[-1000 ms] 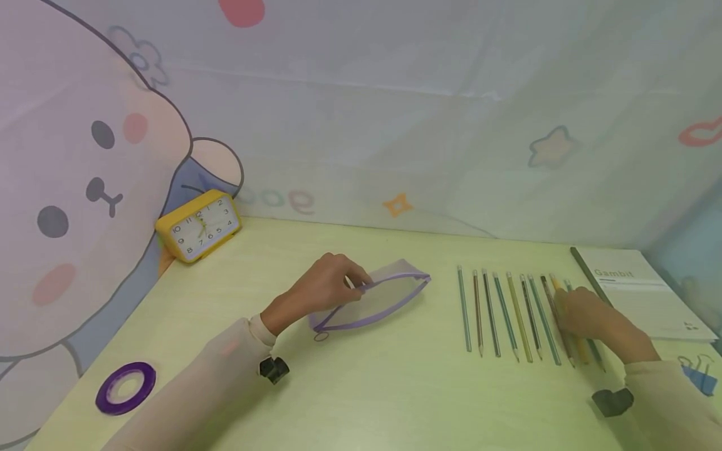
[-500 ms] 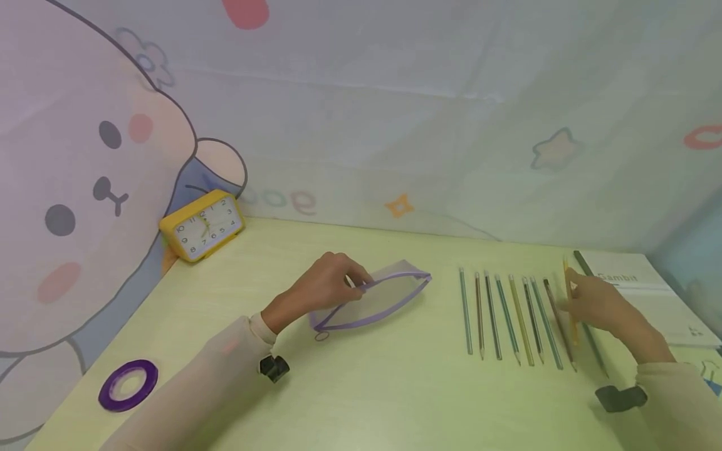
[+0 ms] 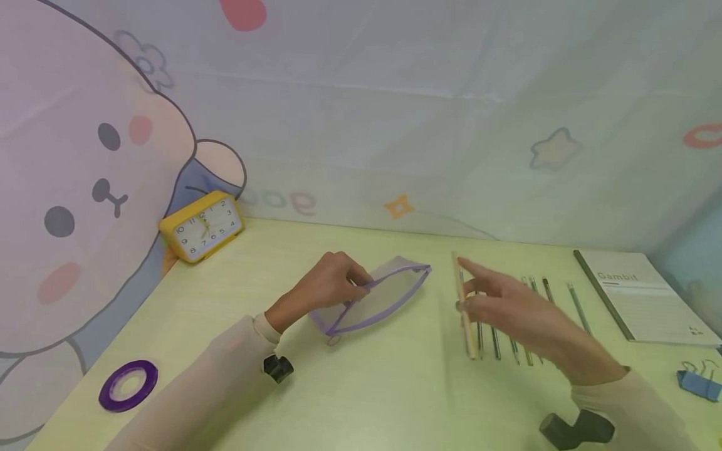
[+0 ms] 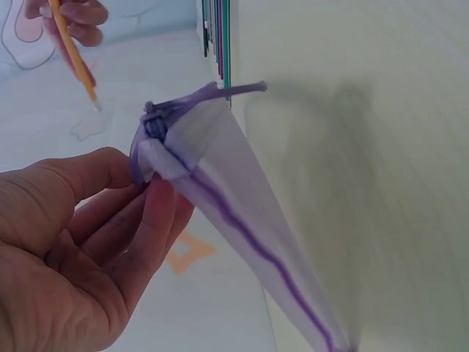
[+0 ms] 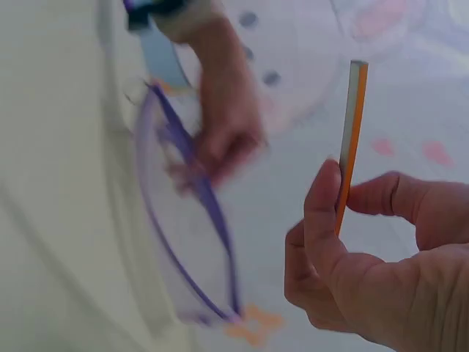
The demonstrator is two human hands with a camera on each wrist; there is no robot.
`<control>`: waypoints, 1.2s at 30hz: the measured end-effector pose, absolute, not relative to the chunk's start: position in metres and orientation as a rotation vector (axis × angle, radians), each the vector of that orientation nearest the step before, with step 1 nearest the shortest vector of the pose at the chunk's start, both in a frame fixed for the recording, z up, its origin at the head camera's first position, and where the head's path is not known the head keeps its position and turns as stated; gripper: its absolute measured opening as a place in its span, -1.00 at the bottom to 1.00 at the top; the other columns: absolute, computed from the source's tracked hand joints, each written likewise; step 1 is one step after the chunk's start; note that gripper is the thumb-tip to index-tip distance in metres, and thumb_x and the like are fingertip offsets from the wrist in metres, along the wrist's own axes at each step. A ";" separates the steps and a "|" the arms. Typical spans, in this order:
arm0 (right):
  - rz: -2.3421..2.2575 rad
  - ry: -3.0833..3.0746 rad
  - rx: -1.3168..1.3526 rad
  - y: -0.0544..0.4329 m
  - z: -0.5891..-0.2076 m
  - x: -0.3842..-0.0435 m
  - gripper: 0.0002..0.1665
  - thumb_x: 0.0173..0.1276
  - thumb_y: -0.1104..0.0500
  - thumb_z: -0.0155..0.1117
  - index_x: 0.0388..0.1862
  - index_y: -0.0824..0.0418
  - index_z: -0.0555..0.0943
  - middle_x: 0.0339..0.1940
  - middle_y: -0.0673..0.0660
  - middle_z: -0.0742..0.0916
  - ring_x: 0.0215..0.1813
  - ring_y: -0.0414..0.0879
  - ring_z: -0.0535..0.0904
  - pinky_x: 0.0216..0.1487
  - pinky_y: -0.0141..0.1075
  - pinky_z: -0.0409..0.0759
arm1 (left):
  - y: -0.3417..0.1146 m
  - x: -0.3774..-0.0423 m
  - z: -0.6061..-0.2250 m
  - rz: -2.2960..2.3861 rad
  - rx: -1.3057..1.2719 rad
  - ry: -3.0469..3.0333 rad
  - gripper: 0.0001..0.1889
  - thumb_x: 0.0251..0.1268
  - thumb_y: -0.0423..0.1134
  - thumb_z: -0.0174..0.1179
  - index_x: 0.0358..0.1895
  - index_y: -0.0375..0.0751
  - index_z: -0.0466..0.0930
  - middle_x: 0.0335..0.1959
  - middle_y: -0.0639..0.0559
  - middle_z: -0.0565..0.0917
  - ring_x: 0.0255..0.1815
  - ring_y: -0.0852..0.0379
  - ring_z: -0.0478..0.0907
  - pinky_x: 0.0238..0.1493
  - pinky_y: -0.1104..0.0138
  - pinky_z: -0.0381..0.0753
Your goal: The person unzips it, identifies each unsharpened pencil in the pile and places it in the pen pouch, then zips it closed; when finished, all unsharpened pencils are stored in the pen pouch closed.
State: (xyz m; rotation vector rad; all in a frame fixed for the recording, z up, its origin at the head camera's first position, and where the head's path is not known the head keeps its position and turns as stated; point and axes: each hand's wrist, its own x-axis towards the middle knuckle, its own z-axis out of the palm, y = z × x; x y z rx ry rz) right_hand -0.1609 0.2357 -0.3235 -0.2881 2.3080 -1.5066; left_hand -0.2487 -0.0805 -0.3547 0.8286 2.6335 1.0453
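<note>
My left hand [image 3: 324,285] pinches the back rim of a see-through zip pouch [image 3: 389,313] with purple edging. Its mouth gapes toward me, and a small ring hangs at its near left corner. To the right, my right hand [image 3: 519,313] holds a yellow-orange pencil [image 3: 467,332] above the table, between thumb and fingers. The right wrist view shows this pencil [image 5: 352,132] sticking up past the fingertips. Beneath that hand lies a row of several pencils [image 3: 496,343], partly hidden by it. One green pencil [image 3: 578,307] lies apart at the row's right end.
At the far right is a notebook [image 3: 648,297] with a dark spine, and nearer me a blue binder clip [image 3: 699,383]. A yellow alarm clock [image 3: 203,227] stands at the back left. A purple tape roll [image 3: 128,386] lies front left. A printed cloth [image 3: 361,125] hangs behind.
My right hand has picked the yellow pencil up from the row and carried it left, toward the pouch. The left hand has stayed at the pouch, whose near left corner has shifted slightly right.
</note>
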 end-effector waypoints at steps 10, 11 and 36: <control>-1.666 2.019 -0.261 0.159 -0.377 -0.179 0.13 0.45 0.17 0.21 0.68 0.18 -0.33 0.25 0.32 0.53 0.10 0.03 0.67 0.37 -0.12 0.48 | -0.076 -0.248 -0.363 1.142 0.726 2.574 -0.75 0.25 -0.33 0.36 -0.03 -0.27 0.79 -0.13 -0.14 0.82 -0.45 0.15 0.78 -0.34 0.35 0.76; -1.674 2.005 -0.271 0.156 -0.380 -0.183 0.13 0.47 0.16 0.19 0.67 0.23 -0.37 0.23 0.32 0.53 0.09 0.01 0.66 0.37 -0.14 0.48 | -0.075 -0.248 -0.363 1.149 0.729 2.573 -0.76 0.24 -0.34 0.36 -0.03 -0.28 0.79 -0.14 -0.15 0.82 -0.45 0.15 0.78 -0.35 0.36 0.75; -1.699 2.196 -0.448 0.119 -0.395 -0.230 -0.48 0.27 0.41 0.13 0.22 0.31 0.33 -0.05 0.24 0.69 -0.16 -0.05 0.65 -0.09 -0.25 0.64 | -0.066 -0.250 -0.365 1.193 0.757 2.561 -0.78 0.22 -0.41 0.29 -0.09 -0.32 0.80 -0.20 -0.15 0.83 -0.49 0.14 0.79 -0.40 0.36 0.75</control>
